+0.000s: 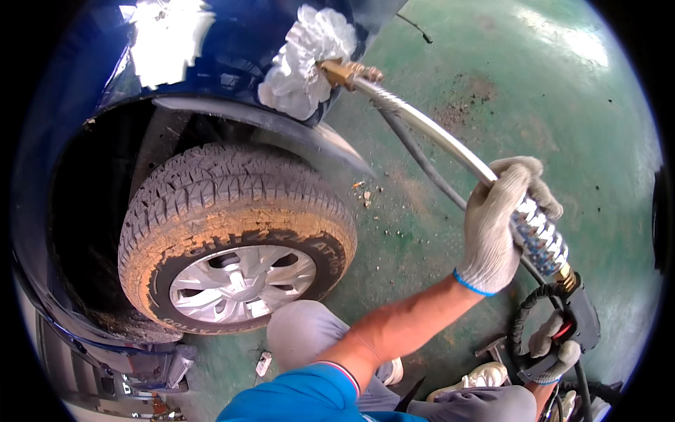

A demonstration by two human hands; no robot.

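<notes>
We note the left hand (500,221) clasped around a silver tube (434,133) at three o'clock, the right hand (557,350) wrapped round the black handle (586,318) at four, and the brass head (339,74) at twelve, by a whitish patch (299,70) on blue bodywork (239,49), contact unclear.

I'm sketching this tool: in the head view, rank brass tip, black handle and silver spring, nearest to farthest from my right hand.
1. Black handle: in your right hand, lower right.
2. Silver spring: above that, beside your left hand.
3. Brass tip: upper centre.
</notes>
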